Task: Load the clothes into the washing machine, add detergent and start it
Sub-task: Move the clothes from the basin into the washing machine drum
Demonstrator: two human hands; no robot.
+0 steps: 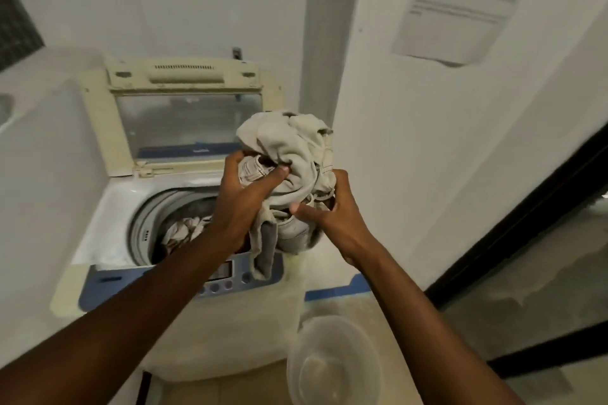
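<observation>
The bundle of pale clothes (289, 174) hangs above the right front edge of the washing machine (108, 207), over its control panel (227, 276) and just right of the open drum (177, 223), where one garment (184, 228) already lies. Both hands clasp it: left hand (246, 197) pinching a seamed fold, right hand (332, 210) cupping the underside, fingers curled into cloth. Judged best: carry it left over the drum, gathering the dangling strip clear of the rim, then let go.
</observation>
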